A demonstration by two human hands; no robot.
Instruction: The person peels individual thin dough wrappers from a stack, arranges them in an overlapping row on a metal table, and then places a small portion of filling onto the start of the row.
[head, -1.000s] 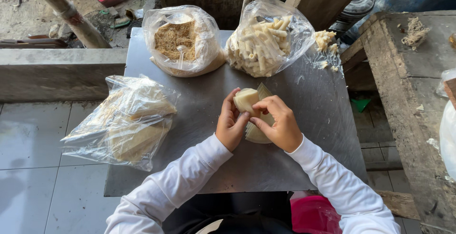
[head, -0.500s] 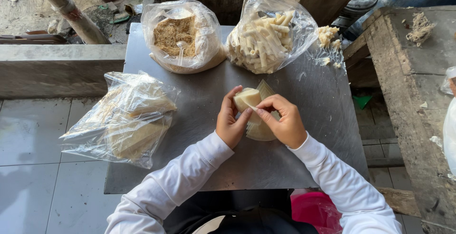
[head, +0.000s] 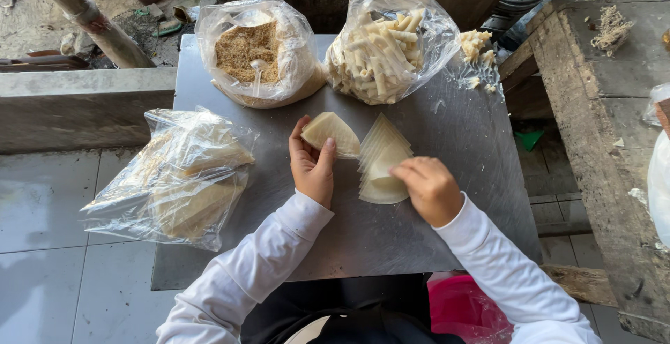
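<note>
left hand [head: 312, 165] now apart, pinching one wrapper [head: 331, 133], right hand [head: 427, 188] fingers together on fanned stack [head: 382, 166]

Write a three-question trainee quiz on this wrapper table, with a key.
1. True or false: the left hand holds a single wrapper.
2. What does the right hand rest on? A) the stack of wrappers B) the bag of rolls C) the bag of crumbs
3. Fill in: the flat bag of sheets lies on the table's ____ side.

Key: 1 true; 2 A; 3 left.
</note>
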